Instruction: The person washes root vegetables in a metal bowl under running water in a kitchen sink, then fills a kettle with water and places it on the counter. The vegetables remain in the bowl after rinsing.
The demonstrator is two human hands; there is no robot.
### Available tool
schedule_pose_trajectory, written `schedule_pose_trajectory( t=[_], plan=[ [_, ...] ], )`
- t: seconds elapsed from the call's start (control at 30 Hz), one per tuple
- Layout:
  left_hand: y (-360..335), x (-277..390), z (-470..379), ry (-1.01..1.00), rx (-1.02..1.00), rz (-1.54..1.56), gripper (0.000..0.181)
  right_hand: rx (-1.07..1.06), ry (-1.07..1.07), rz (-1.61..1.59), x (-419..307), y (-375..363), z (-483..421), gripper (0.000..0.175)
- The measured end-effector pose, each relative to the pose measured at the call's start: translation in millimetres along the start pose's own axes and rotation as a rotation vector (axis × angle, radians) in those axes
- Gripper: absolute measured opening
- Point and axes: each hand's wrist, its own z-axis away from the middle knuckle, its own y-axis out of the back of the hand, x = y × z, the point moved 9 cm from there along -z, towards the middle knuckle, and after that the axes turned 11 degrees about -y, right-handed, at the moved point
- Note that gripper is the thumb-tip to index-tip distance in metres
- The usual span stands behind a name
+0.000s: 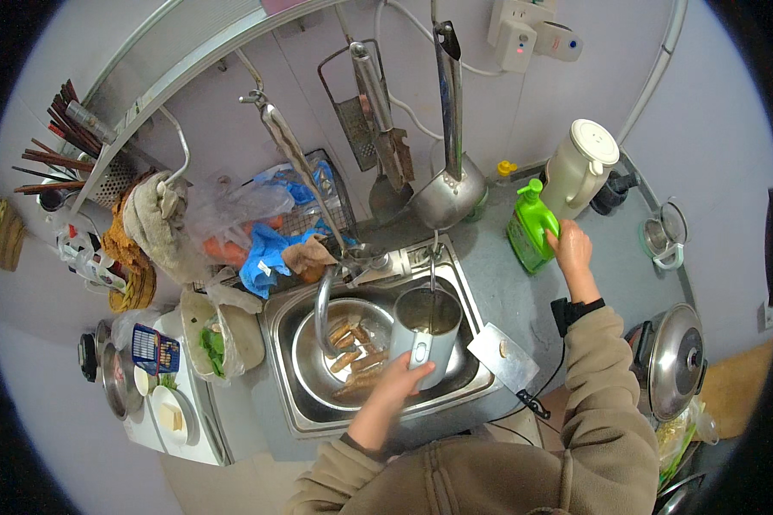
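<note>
My left hand grips a pale grey jug by its handle side and holds it over the right part of the steel sink. The jug's inside looks dark and metallic. On the worktop to the right, my right hand is closed around the handle of a green pump bottle. Below the curved tap a round steel basin sits in the sink, with several brown root vegetables in it. Part of the basin is hidden by the jug and my left hand.
A cleaver lies at the sink's right edge. Behind the bottle stands a cream thermos jug; a lidded pot is at the right. A ladle hangs above the sink's back. A lined bin holding greens stands left.
</note>
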Motion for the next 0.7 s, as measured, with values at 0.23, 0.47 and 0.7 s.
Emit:
schedule_pose_trajectory(
  t=[0.23,0.47,0.7],
  plan=[
    [0.3,-7.9,7.1,-0.006,0.035,0.035,0.032,0.074,-0.04,-0.635,9.6,22.3,52.0,0.024],
    [21.8,-3.8,71.4,-0.141,0.026,-0.147,0.029,-1.332,-0.954,-1.441,-97.2,-181.5,220.0,0.022],
    [32.9,-14.4,104.1,-0.172,0.024,-0.032,0.023,-1.738,-0.732,-1.466,-197.6,-208.2,254.9,0.027]
  ],
)
